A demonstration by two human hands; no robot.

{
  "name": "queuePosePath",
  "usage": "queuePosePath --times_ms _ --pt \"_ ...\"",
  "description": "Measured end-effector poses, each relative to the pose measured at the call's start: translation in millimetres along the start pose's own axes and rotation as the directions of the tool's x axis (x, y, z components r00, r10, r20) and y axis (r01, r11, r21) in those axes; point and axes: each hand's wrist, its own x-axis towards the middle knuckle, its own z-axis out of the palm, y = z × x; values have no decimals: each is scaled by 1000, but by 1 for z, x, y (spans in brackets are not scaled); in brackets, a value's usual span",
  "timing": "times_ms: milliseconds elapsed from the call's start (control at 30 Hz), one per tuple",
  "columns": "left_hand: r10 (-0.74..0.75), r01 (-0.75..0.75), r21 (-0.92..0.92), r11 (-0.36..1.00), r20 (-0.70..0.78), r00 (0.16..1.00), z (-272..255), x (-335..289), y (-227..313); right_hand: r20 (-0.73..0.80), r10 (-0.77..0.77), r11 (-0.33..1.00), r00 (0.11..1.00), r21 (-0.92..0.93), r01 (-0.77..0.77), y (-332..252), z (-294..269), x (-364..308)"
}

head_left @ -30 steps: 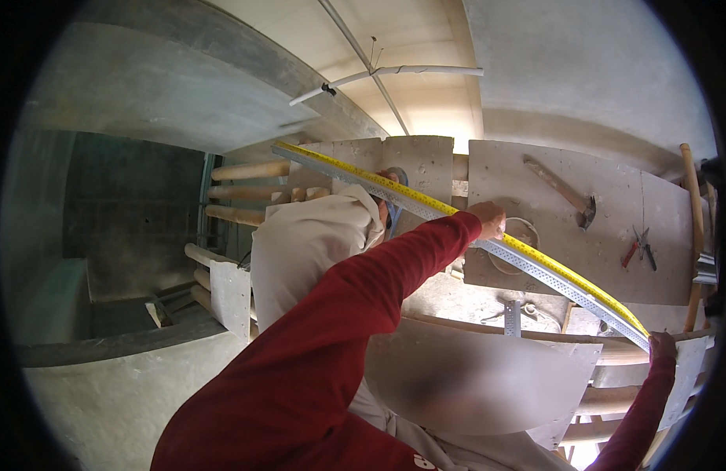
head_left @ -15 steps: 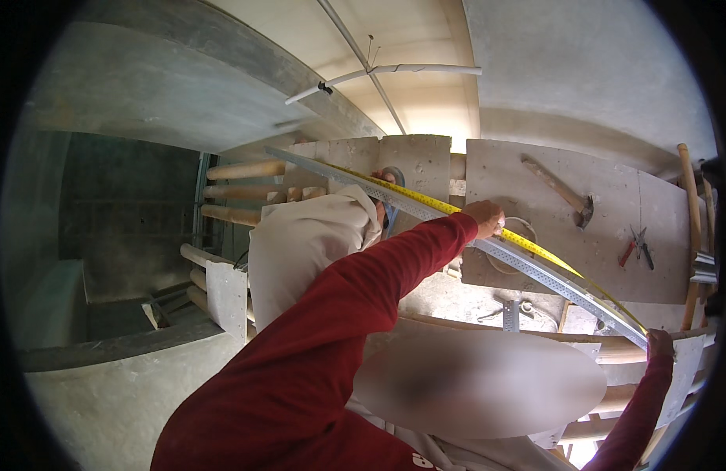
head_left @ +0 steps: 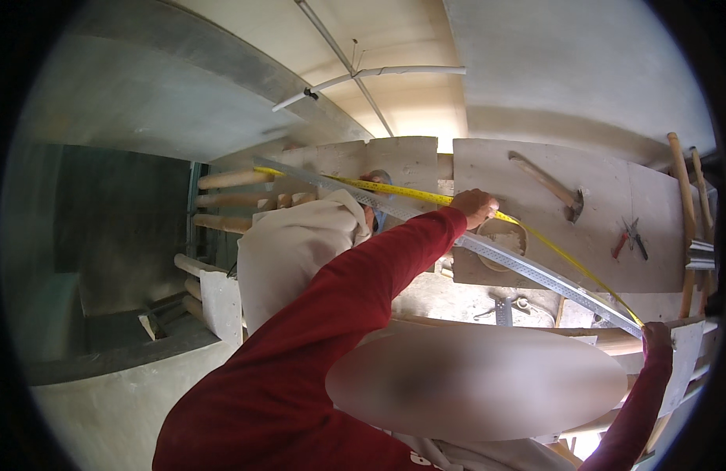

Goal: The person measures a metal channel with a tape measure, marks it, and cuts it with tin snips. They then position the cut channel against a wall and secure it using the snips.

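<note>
A yellow measuring tape blade stretches slantwise across the view, beside a long perforated metal profile. My left hand, at the end of a red sleeve, is closed round the tape blade near its middle. Far to the right, my right hand is closed at the tape's other end, by the profile's tip; its fingers are partly hidden. Between the hands the tape bows away from the profile. A co-worker's beige sleeve reaches toward the profile's left part, its hand mostly hidden.
Grey boards carry a hammer and pliers with red and dark handles. A round pale ring-like thing lies under the profile. Wooden poles stick out at the left. A thin white pipe hangs at the top.
The tape has come away from the profile and now bows between my hands. At the left it crosses the profile. My left hand sits slightly higher, and the whole view has shifted a little.
</note>
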Motion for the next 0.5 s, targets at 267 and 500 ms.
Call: queuePosePath --times_ms 267,500 --pt "132 -116 86 989 -214 968 5 -9 7 25 -67 998 997 -14 67 18 7 -7" --pt "54 -60 70 996 84 995 18 -12 5 125 141 946 982 274 -171 1 -14 -54"
